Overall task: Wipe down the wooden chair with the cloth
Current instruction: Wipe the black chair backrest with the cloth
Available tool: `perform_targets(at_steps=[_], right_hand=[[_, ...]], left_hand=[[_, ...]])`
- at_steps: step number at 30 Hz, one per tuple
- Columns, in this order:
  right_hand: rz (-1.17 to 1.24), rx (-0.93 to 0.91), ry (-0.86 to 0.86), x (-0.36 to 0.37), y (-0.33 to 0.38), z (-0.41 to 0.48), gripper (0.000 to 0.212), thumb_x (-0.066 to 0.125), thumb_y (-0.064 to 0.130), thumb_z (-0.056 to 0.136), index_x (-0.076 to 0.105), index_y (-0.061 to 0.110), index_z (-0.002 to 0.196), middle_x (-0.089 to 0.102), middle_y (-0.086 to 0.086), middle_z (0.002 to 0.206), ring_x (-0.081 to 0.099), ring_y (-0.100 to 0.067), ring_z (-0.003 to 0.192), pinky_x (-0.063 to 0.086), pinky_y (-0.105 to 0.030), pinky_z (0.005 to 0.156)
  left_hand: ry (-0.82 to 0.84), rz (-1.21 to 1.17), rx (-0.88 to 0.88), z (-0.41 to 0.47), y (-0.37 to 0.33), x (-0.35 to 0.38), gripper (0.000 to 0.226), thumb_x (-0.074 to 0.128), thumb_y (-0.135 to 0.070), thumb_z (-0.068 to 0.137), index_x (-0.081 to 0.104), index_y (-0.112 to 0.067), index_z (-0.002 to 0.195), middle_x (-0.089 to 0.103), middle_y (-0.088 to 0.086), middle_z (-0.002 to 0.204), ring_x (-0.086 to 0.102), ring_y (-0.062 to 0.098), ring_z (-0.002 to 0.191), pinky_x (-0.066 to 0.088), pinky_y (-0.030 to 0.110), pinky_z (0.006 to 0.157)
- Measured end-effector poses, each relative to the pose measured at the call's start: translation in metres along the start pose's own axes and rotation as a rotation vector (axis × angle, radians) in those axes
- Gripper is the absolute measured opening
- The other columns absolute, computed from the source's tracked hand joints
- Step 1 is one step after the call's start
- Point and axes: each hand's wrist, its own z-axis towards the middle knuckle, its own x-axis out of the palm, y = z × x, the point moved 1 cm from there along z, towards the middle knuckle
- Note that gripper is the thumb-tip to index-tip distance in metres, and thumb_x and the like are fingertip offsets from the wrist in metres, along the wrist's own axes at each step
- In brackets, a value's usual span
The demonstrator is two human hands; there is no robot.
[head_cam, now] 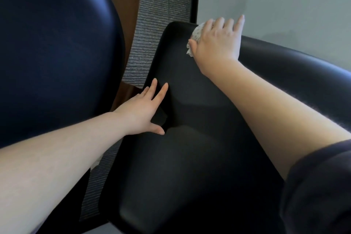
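Leftward, blue seatback flanks open-fingered left grip; flat right grip presses cloth on chair.

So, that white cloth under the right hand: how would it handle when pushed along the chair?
Probably floppy: the cloth bunches in crumpled folds under the right hand. Likely light, since the flat hand alone holds it down. It should slide readily, as the dark chair surface looks smooth.
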Motion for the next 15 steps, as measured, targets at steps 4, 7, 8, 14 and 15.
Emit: perform_targets(at_steps=[4,7,8,14,15], right_hand=[[-0.027,-0.036,0.002,0.002,0.015,0.008,0.066,0.026,0.054,0.099,0.045,-0.003,0.127,0.056,-0.021,0.115,0.053,-0.040,0.107,0.013,-0.059,0.118],[-0.051,-0.078,-0.008,0.005,0.028,0.014,0.068,0.027,0.054,0.099,0.040,-0.004,0.133,0.053,-0.021,0.120,0.052,-0.040,0.109,0.011,-0.059,0.119],[-0.063,-0.091,-0.008,0.007,0.033,0.016,0.070,0.028,0.055,0.099,0.037,-0.004,0.136,0.052,-0.022,0.123,0.051,-0.040,0.111,0.011,-0.059,0.119],[-0.122,-0.121,-0.025,0.011,0.054,0.022,0.079,0.032,0.059,0.096,0.028,-0.005,0.143,0.044,-0.022,0.137,0.044,-0.043,0.125,0.011,-0.061,0.118],[-0.125,-0.127,-0.028,0.012,0.057,0.022,0.080,0.032,0.059,0.096,0.026,-0.005,0.144,0.042,-0.022,0.140,0.041,-0.044,0.128,0.011,-0.061,0.118]], left_hand=[[0.025,0.168,0.000,0.000,0.025,-0.009,0.123,0.066,-0.064,0.078,-0.026,-0.026,0.150,-0.027,0.010,0.159,-0.008,0.030,0.150,0.012,0.045,0.122],[0.044,0.382,-0.063,0.002,0.043,-0.013,0.118,0.061,-0.065,0.081,-0.023,-0.024,0.151,-0.027,0.011,0.159,-0.015,0.034,0.149,0.004,0.057,0.120],[0.044,0.492,-0.107,0.003,0.049,-0.014,0.117,0.060,-0.066,0.082,-0.022,-0.022,0.152,-0.027,0.013,0.159,-0.019,0.038,0.147,0.002,0.064,0.116],[0.099,0.658,-0.489,-0.007,0.090,-0.019,0.102,0.059,-0.047,0.091,-0.018,-0.024,0.153,-0.040,0.016,0.152,-0.033,0.046,0.139,0.005,0.080,0.104],[0.096,0.666,-0.502,-0.009,0.096,-0.016,0.099,0.058,-0.041,0.093,-0.019,-0.025,0.153,-0.043,0.015,0.150,-0.034,0.046,0.139,0.009,0.080,0.104]])
